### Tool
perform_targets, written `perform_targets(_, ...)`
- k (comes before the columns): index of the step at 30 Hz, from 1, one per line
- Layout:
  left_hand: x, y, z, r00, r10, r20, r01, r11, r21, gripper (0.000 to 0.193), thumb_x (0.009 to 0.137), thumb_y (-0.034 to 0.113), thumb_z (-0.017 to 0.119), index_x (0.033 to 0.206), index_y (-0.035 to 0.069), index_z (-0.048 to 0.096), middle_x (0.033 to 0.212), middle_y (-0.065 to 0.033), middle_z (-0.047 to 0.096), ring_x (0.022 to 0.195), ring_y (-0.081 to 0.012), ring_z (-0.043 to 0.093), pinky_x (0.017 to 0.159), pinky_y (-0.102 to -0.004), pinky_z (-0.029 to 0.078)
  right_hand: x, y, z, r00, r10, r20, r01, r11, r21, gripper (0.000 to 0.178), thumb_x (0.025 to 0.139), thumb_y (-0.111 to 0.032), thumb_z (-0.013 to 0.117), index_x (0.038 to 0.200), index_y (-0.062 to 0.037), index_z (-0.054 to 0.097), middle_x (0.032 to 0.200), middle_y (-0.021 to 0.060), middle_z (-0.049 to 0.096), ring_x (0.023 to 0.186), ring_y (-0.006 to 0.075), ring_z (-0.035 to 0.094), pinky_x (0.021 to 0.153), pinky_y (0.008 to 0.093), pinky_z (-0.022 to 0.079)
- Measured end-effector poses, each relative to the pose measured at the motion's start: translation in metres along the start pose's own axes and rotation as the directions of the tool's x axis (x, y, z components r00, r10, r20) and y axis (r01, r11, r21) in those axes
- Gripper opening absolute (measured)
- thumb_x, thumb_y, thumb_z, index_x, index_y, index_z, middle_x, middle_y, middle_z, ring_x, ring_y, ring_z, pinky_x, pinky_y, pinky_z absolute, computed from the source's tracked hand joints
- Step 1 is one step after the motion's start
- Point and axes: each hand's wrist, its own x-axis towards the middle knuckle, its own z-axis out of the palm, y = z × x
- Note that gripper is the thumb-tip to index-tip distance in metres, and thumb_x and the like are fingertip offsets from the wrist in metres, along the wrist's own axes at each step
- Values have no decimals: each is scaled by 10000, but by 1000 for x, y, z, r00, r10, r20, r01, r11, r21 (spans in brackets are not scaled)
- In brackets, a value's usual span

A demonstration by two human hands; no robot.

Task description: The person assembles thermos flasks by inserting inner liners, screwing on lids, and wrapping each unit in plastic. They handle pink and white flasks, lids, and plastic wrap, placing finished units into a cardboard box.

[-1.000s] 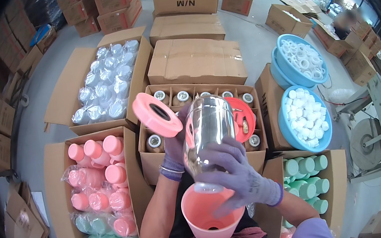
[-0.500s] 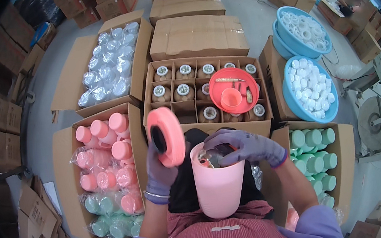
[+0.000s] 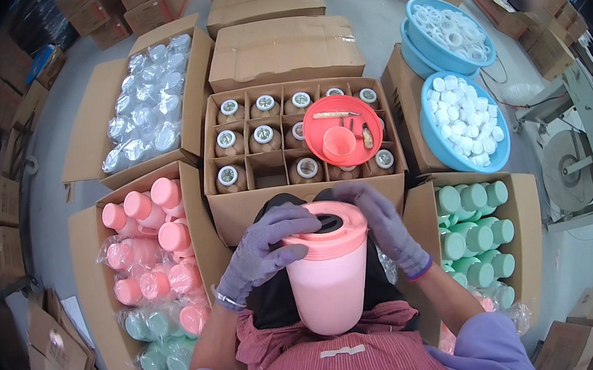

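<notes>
Pink jug [image 3: 331,293]: rested in the lap, just on the near side of the divided carton [image 3: 299,203], topped by a dark-centred pink lid [image 3: 348,217].
Left gloved hand [image 3: 264,255]: curled partway around the lid's left edge, which is held between fingers laid on top and a thumb set lower.
Right gloved hand [image 3: 384,227]: blurred and loosely curved beside the lid; whether contact is made cannot be told.
Divided carton: set with round-shouldered vessels [image 3: 264,137] in 3 rows of cells.
Red tray [image 3: 314,138]: laid over the divided carton's right part, 1 small cup [image 3: 339,142] and slim tools held in it.
Left of the divided carton: 2 cartons seen, 1 packed with wrapped silvery pieces [image 3: 151,103], 1 nearer with pink and green bottles [image 3: 154,284].
Right of the divided carton: white caps [image 3: 461,118] heaped in 1 blue basin [image 3: 432,145], white rings [image 3: 450,31] in another beyond; nearer, green bottles [image 3: 477,237] boxed.
</notes>
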Motion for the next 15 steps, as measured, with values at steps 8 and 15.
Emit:
perform_targets(8, -14, 12, 18, 984, 172, 52, -179, 913, 367, 415, 928, 296, 579, 1207, -6, 633, 1201, -179, 632, 1151, -355, 598, 1097, -516, 381, 18, 28, 1, 940, -218, 264, 226, 974, -2, 328, 1005, -183, 462, 1231, 9, 603, 1297, 158, 586, 1197, 245, 574, 1045, 349, 442)
perform_targets(15, -5, 37, 32, 979, 153, 138, -206, 751, 628, 428, 878, 305, 641, 1189, 12, 609, 1151, -150, 618, 1064, -317, 598, 986, -452, 449, 40, -7, -14, 823, -62, 564, 273, 914, -299, 369, 952, -139, 546, 1303, -28, 578, 1359, 169, 573, 1216, 286, 583, 1036, 387, 464)
